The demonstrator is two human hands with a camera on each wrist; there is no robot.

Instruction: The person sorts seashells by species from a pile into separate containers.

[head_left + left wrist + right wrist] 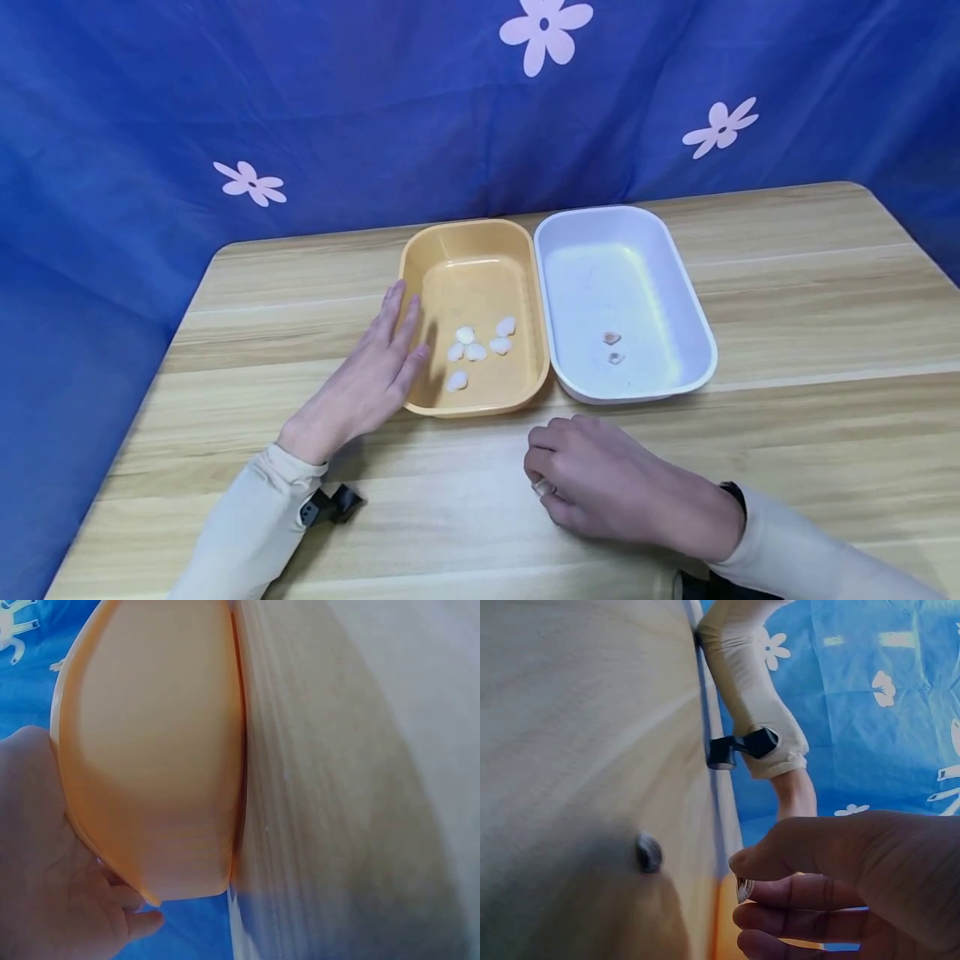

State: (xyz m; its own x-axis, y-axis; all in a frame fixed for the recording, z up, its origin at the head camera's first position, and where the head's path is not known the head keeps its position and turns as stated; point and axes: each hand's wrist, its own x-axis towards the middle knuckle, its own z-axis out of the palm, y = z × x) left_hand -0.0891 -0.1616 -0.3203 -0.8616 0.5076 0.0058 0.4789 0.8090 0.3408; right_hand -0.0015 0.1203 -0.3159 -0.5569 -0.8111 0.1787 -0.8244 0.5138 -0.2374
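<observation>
My right hand [600, 483] is over the table in front of the trays. It pinches a small shell [744, 888] between thumb and fingers. Below that hand, in the right wrist view, another dark shell [649, 852] lies on the wood, hidden from the head view. My left hand [367, 371] rests at the left rim of the orange tray [537, 367], fingers straight and spread. Several white shells [476, 352] lie in the near half of this tray. Two small brownish shells [612, 337] sit near the front of the white tray [558, 292].
Both trays stand side by side at the back of the wooden table [810, 317]. Behind the table hangs a blue cloth [375, 108] with pale flowers. A black wrist camera [330, 505] juts out from the left sleeve.
</observation>
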